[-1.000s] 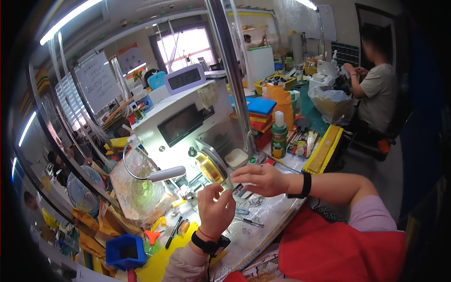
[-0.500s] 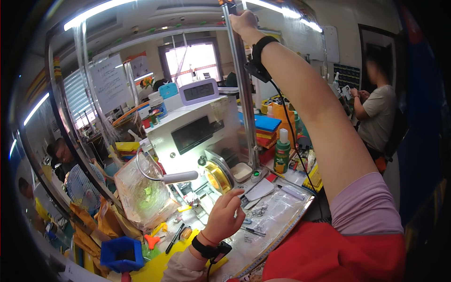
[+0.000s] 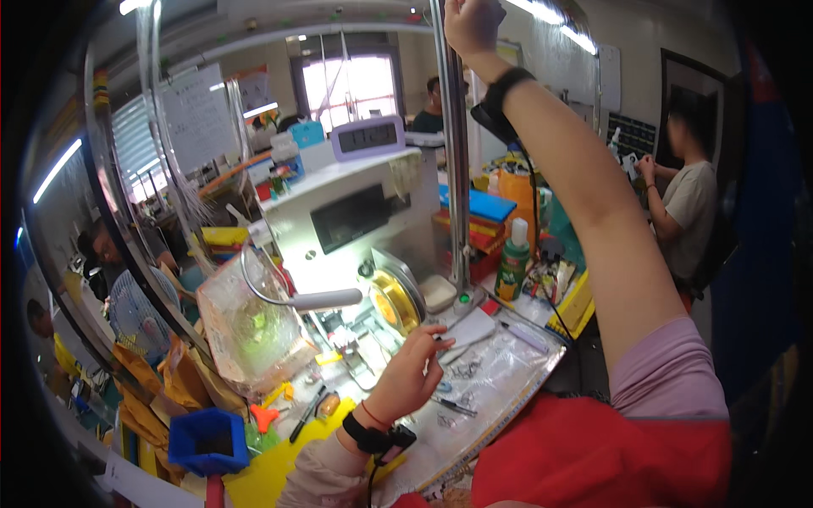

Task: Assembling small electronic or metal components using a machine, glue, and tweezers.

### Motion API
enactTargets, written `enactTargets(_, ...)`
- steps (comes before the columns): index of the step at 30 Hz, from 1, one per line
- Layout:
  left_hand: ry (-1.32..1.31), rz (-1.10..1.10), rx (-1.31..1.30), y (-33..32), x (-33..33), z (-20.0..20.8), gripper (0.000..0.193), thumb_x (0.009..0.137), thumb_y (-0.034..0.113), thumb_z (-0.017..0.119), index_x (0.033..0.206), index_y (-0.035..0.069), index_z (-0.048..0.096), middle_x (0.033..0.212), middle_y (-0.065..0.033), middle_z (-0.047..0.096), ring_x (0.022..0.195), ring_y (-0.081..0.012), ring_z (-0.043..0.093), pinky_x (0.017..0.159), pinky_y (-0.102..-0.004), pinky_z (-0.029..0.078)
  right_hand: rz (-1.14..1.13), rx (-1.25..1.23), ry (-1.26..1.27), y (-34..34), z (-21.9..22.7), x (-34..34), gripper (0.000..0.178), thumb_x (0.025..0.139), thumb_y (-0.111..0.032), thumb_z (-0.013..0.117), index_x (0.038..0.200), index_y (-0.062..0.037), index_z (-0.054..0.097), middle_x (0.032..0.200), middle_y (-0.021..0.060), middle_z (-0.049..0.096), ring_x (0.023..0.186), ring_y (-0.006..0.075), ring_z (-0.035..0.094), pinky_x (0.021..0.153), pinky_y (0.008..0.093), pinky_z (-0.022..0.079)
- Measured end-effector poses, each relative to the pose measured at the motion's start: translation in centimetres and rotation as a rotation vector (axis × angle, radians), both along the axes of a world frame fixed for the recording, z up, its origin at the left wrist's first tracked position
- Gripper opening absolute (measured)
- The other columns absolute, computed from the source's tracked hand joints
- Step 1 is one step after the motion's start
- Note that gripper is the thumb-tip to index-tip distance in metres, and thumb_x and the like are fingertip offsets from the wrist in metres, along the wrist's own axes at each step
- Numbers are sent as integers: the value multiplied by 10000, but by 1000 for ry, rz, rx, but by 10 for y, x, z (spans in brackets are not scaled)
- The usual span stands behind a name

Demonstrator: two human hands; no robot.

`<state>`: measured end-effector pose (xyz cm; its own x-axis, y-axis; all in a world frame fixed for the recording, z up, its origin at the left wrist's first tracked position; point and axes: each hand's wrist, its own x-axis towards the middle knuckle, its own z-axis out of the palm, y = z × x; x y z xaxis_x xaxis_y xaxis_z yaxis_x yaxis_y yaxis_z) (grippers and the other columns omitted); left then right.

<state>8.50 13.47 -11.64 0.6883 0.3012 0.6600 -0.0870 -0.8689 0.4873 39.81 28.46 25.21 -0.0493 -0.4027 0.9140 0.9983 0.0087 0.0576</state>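
My left hand (image 3: 406,370) hovers above the workbench with its fingers curled together. A small dark thing shows at its fingertips, too small to name. Behind it stands a bench machine with a yellow wheel (image 3: 393,302). My right hand (image 3: 474,27) is raised high and closed beside the top of a metal post (image 3: 456,169). The upper picture edge cuts off part of this hand, so what it grips is hidden. A white scoop-like tray (image 3: 472,328) lies on the bench just past my left fingers.
A lamp (image 3: 326,298) arches over the machine. To the left are a plastic-lined box (image 3: 254,326), a blue bin (image 3: 208,442) and a yellow sheet (image 3: 279,470). A green bottle (image 3: 512,262) stands right of the post. A co-worker (image 3: 690,199) stands at far right.
The view has shifted, so the bench scene sits slightly differently. My right hand now appears higher, partly past the upper edge. My left hand remains over the bench, its fingers a little more closed.
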Motion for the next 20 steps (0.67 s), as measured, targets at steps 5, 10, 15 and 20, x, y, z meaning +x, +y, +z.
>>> enactTargets(5, 70, -86, -199, 15, -15, -11, 138, 813, -112, 495, 855, 8, 441, 1214, -200, 544, 1058, -264, 691, 831, -309, 512, 1191, -454, 114, -129, -185, -66, 76, 938, -77, 635, 982, -24, 600, 863, 64, 653, 784, 108, 624, 687, 247, 483)
enactTargets(10, 152, -183, -430, 13, -12, -5, 106, 807, -102, 465, 808, 0, 434, 1184, -197, 542, 930, -250, 729, 766, -280, 518, 1237, -377, 763, -277, -351, 47, 45, 968, -99, 580, 999, -71, 563, 805, 5, 560, 553, 31, 418, 452, 178, 277)
enactTargets(15, 238, -210, -698, 0, -13, 7, 86, 925, -61, 387, 926, 7, 439, 1197, -166, 552, 981, -228, 706, 793, -287, 539, 432, -102, 1212, -388, -454, 155, 128, 964, -107, 591, 1081, -57, 593, 769, 6, 582, 569, 42, 471, 453, 185, 323)
enactTargets(20, -110, -266, -849, -30, 4, -7, 54, 996, 55, 458, 984, 23, 416, 1295, -222, 519, 1162, -334, 619, 934, -372, 520, 462, -777, 663, -350, -377, 12, 158, 965, -150, 619, 1095, -65, 588, 954, 63, 676, 752, 87, 590, 703, 171, 451)
